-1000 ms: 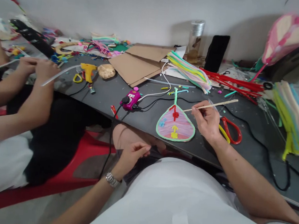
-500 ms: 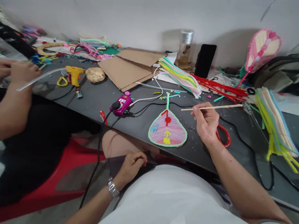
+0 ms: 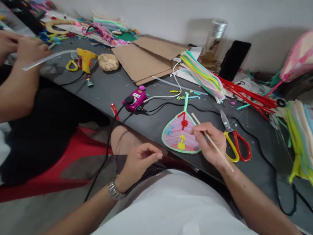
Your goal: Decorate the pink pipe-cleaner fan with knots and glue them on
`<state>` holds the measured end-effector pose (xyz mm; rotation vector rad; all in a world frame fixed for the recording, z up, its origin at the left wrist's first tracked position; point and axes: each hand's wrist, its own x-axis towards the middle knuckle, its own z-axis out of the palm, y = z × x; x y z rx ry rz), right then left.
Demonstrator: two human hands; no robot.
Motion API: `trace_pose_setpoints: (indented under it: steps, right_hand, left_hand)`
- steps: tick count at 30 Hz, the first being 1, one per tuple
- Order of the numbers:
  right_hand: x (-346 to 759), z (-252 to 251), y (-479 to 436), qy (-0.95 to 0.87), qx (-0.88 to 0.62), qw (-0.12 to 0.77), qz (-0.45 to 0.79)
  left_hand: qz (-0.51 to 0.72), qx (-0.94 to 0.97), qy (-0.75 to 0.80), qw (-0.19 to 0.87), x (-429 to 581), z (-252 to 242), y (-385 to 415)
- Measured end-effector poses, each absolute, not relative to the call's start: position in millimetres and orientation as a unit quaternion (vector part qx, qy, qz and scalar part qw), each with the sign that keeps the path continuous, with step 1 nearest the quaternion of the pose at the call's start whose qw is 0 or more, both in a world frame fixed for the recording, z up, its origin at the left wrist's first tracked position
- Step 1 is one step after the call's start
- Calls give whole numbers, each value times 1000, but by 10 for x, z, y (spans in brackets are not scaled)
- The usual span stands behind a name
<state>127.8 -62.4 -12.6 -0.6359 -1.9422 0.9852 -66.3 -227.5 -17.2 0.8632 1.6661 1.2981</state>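
My right hand (image 3: 210, 142) grips a thin wooden stick (image 3: 214, 146), which slants from upper left to my wrist. It overlaps the right edge of a teardrop-shaped pipe-cleaner fan (image 3: 175, 135) lying flat near the table edge; whether they touch, I cannot tell. The fan has a mint-green rim and handle, a purple striped face, and red, yellow and blue decorations. Just right of my hand lie scissors (image 3: 235, 139) with one red and one yellow handle. Below the table edge, my left hand (image 3: 141, 163) is loosely curled, thumb tip against the fingertips, with nothing visible in it.
Behind the fan are pipe-cleaner bundles (image 3: 203, 77), cardboard (image 3: 150, 64), a bottle (image 3: 213, 44) and a phone (image 3: 235, 60). A purple power socket (image 3: 136, 100) trails cords. A yellow glue gun (image 3: 85, 60) and stone (image 3: 108, 62) lie left, near another person's hands (image 3: 23, 45).
My right hand has moved left to the fan, and the stick has swung to slope down towards my wrist. The scissors are uncovered. My left hand has risen slightly and turned. The view has shifted.
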Motion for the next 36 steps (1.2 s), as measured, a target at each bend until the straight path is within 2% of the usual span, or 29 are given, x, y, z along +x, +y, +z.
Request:
trace_pose_setpoints:
  steps: [5, 10, 14, 19, 21, 25, 33, 36]
  right_hand:
    - [1128, -167, -1029, -855, -81, 358, 367]
    - [1048, -153, -1371, -878, -92, 368, 292]
    - [1052, -89, -1473, -886, -109, 384, 237]
    - [1024, -109, -1521, -931, -80, 301, 193]
    - [1002, -142, -1526, -939, -65, 276, 194]
    - [965, -188, -1511, -935, -30, 282, 213]
    - [937, -106, -1450, -898, 21, 280, 338]
    - [900, -90, -1456, -880, 29, 303, 364]
  left_hand:
    - [523, 365, 683, 357, -615, -89, -2287]
    - [506, 410, 692, 312, -593, -73, -2393]
    - [492, 408, 675, 370, -607, -97, -2466]
    - [476, 364, 657, 458, -685, -189, -2580]
    - [466, 348, 655, 482, -721, -222, -2611]
    - [445, 362, 656, 490, -770, -196, -2631]
    - [397, 485, 666, 405, -848, 32, -2653]
    - [393, 493, 658, 412, -854, 60, -2656]
